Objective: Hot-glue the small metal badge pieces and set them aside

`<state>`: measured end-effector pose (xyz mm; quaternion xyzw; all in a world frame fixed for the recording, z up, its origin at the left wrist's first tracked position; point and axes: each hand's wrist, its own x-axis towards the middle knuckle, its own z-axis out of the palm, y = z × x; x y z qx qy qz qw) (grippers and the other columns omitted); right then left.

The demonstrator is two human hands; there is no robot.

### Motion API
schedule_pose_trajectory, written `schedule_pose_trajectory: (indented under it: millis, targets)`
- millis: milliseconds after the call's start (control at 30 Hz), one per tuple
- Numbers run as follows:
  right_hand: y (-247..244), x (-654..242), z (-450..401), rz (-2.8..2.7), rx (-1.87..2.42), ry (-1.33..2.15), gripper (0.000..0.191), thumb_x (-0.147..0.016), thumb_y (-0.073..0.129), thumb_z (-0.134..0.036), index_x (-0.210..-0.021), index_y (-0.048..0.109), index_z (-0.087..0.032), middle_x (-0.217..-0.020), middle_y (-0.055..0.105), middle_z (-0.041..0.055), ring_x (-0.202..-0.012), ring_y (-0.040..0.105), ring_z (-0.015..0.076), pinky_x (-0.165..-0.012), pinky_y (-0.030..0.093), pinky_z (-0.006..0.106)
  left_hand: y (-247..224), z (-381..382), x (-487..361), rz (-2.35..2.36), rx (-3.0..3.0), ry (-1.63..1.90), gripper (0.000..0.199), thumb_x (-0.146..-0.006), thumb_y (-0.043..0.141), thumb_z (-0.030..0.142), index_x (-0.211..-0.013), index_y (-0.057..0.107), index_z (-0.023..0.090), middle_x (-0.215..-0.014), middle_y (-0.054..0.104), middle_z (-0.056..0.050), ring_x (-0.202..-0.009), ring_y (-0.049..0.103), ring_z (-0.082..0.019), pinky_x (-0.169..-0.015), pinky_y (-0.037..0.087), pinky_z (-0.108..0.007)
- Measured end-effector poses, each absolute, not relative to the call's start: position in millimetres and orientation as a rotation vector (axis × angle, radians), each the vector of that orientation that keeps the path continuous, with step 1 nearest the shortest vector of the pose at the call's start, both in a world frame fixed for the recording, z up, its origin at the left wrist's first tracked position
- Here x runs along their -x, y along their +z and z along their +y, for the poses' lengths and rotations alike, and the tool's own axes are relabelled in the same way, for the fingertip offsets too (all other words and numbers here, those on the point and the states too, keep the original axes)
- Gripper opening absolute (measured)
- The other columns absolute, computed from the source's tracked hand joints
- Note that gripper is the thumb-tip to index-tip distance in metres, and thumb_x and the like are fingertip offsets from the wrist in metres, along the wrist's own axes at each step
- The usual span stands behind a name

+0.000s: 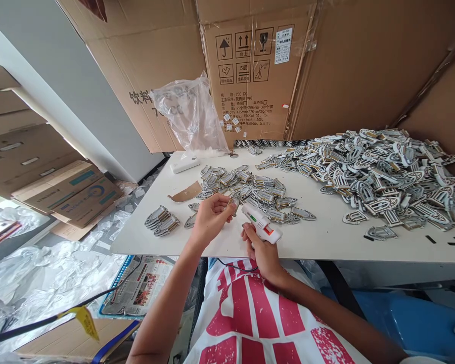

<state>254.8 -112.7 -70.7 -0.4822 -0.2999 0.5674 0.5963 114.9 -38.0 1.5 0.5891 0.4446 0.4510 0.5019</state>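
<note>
My left hand (213, 215) pinches a small grey and gold frame-shaped piece (235, 202) over the front of the white table (212, 246). Just right of it, my right hand (261, 247) is wrapped round a white glue gun (261, 222), whose nozzle points up and left at the held piece. Behind both hands lies a loose cluster of similar pieces (267, 189). A smaller stack (162, 221) sits to the left of my left hand.
A big heap of pieces (382, 172) covers the table's right side, with black strips (431, 239) near its edge. Cardboard (258, 76) stands behind. A plastic bag (191, 114), a white box (185, 165) and brown paper (185, 193) are at the back left.
</note>
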Motion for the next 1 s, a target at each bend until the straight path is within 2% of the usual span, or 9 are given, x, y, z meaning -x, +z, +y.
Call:
schedule_pose_trajectory:
  millis: [133,300,400,533,633,800,1000]
  targets:
    - [-69.1,-254.9,-112.1,-0.646,1.11,1.353,0.061,-0.073,0.088,-0.079,-0.072,0.067,-0.021,-0.057,0.051,-0.0072,-0.04,0.033,0.0063,-0.039,0.025,0.024,4.8,-39.4,-116.1,1.062,-1.362,1.069,0.033,-0.082,0.091,0.044,-0.083,0.07,0.019,-0.069,0.068,0.0,-0.059,0.06,-0.012,-0.059,0.051,-0.026]
    - [-71.1,-255.2,-112.6,-0.702,1.113,1.325,0.06,-0.079,0.083,-0.077,-0.068,0.062,-0.023,-0.046,0.04,-0.0099,-0.04,0.028,0.0078,-0.041,0.024,0.025,4.2,-38.7,-115.0,1.058,-1.331,1.062,0.033,-0.081,0.091,0.044,-0.085,0.071,0.018,-0.072,0.069,-0.001,-0.061,0.061,-0.013,-0.06,0.051,-0.026]
    - [-71.8,-255.7,-112.8,-0.741,1.145,1.32,0.057,-0.084,0.078,-0.078,-0.075,0.067,-0.022,-0.044,0.038,-0.0106,-0.041,0.028,0.009,-0.042,0.024,0.025,0.1,-37.4,-114.3,1.063,-1.385,1.067,0.032,-0.083,0.089,0.045,-0.087,0.071,0.019,-0.073,0.069,-0.002,-0.062,0.062,-0.014,-0.06,0.052,-0.028]
    - [-69.5,-256.8,-112.4,-0.769,1.171,1.309,0.055,-0.087,0.076,-0.076,-0.078,0.067,-0.022,-0.042,0.037,-0.0109,-0.041,0.028,0.0096,-0.043,0.025,0.025,-3.8,-35.8,-112.3,1.139,-1.661,1.138,0.021,-0.09,0.082,0.04,-0.092,0.072,0.021,-0.08,0.072,-0.003,-0.07,0.065,-0.018,-0.066,0.054,-0.03]
    - [-67.1,-257.2,-111.9,-0.766,1.159,1.311,0.055,-0.087,0.076,-0.076,-0.076,0.066,-0.023,-0.041,0.037,-0.0108,-0.04,0.028,0.0097,-0.042,0.025,0.025,-2.0,-34.9,-108.7,1.193,-1.961,1.149,0.01,-0.095,0.075,0.033,-0.092,0.073,0.024,-0.078,0.07,-0.001,-0.069,0.061,-0.018,-0.069,0.05,-0.031]
    - [-64.3,-257.6,-110.8,-0.744,1.137,1.341,0.054,-0.085,0.079,-0.074,-0.072,0.064,-0.023,-0.04,0.037,-0.0109,-0.038,0.027,0.009,-0.04,0.025,0.025,1.9,-33.2,-102.5,1.236,-2.255,1.121,0.009,-0.101,0.067,0.03,-0.094,0.072,0.026,-0.079,0.07,-0.002,-0.07,0.06,-0.02,-0.074,0.046,-0.032]
    - [-63.6,-258.0,-110.2,-0.736,1.12,1.39,0.052,-0.083,0.081,-0.071,-0.074,0.063,-0.024,-0.04,0.034,-0.0127,-0.038,0.023,0.0079,-0.039,0.021,0.024,-8.1,-25.5,-103.3,1.254,-2.032,1.152,0.011,-0.097,0.073,0.035,-0.094,0.073,0.025,-0.082,0.074,-0.003,-0.072,0.064,-0.02,-0.073,0.05,-0.033]
